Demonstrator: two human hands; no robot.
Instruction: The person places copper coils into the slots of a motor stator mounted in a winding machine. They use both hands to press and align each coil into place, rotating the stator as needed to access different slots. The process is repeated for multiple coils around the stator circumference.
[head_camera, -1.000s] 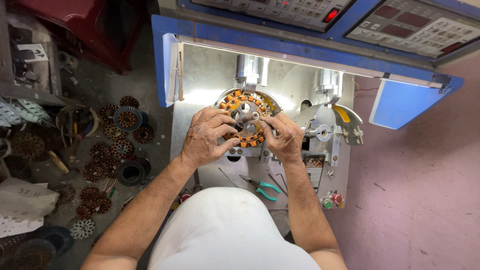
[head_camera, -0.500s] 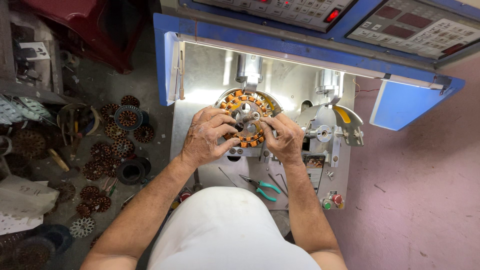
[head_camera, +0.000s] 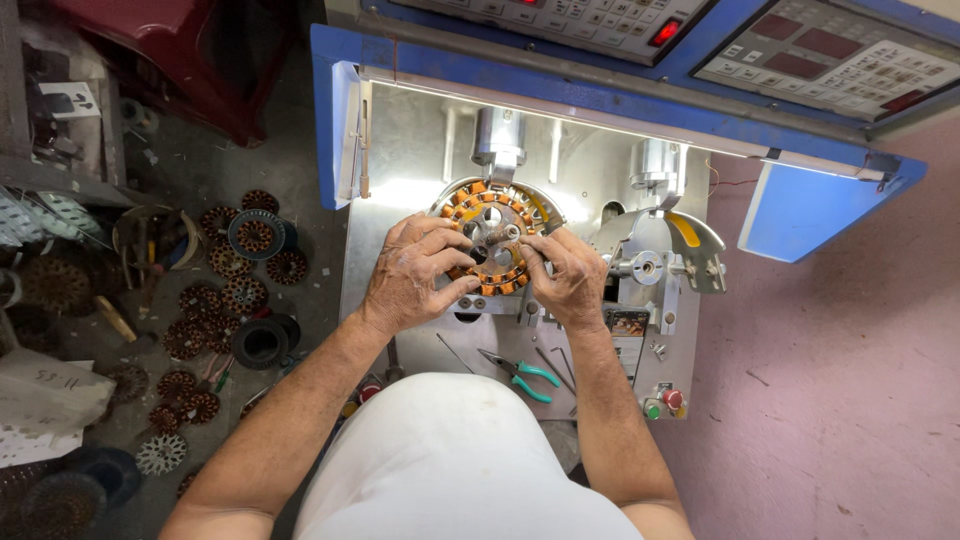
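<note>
A round stator (head_camera: 492, 205) with orange copper coils sits on the fixture of a winding machine, with a metal hub at its middle. My left hand (head_camera: 412, 275) rests on the stator's lower left rim, fingers curled onto the coils. My right hand (head_camera: 568, 280) grips the lower right rim, fingertips pressed against the coils. Both hands touch the stator, and its lower part is hidden under them.
The steel machine bed (head_camera: 390, 240) has a blue frame (head_camera: 330, 100) and control panels at the top. Teal-handled pliers (head_camera: 520, 375) lie near the front edge. A metal guide arm with a yellow strip (head_camera: 660, 255) stands to the right. Several wound stators (head_camera: 215, 300) lie on the floor at left.
Both hands stay on the stator; the fingers have shifted slightly along its lower rim. Nothing else has moved.
</note>
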